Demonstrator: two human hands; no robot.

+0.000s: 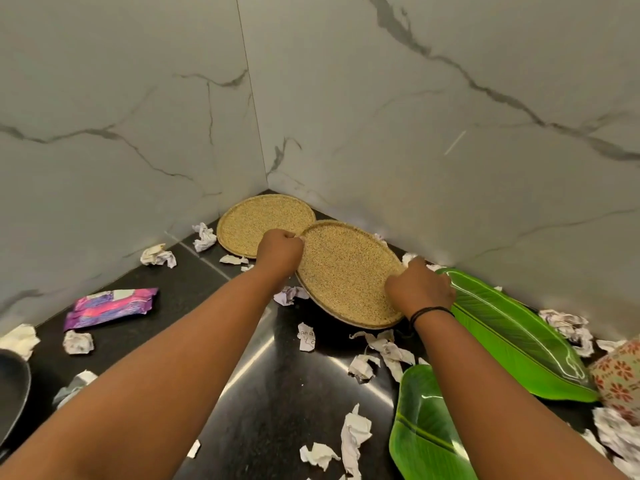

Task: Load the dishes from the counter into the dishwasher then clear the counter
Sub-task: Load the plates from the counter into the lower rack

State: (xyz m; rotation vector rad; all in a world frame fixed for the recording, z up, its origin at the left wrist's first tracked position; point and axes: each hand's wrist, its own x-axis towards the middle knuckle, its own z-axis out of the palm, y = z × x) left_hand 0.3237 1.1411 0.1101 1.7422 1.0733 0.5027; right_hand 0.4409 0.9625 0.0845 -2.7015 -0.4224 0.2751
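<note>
At frame centre, speckled gold plate [348, 275] gripped at opposite rims by left hand [280, 250] and right hand [419, 289], tilted above black counter [270, 375]. Second gold plate [265, 223] laid flat in corner behind, overlapped.

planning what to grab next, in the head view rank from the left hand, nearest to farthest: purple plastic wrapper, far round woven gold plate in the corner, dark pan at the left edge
1. Far round woven gold plate, just behind the left hand.
2. Purple plastic wrapper, on the counter to the left.
3. Dark pan, at the left edge.
</note>
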